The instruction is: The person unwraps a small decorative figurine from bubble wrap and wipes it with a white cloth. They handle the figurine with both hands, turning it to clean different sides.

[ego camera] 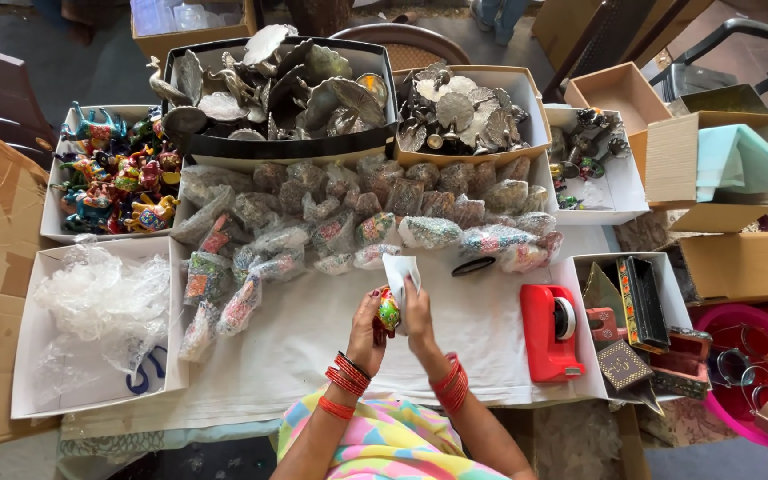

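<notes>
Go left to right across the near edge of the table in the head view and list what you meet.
White box of clear plastic bags → left hand holding a small painted figurine → right hand → red tape dispenser → box of painted cases → pink basket.

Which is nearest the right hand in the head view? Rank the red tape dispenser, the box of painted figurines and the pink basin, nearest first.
Measured from the right hand:
1. Red tape dispenser, just to its right on the white cloth.
2. Box of painted figurines, far to the upper left.
3. Pink basin, at the far right edge, slightly farther still.
</notes>
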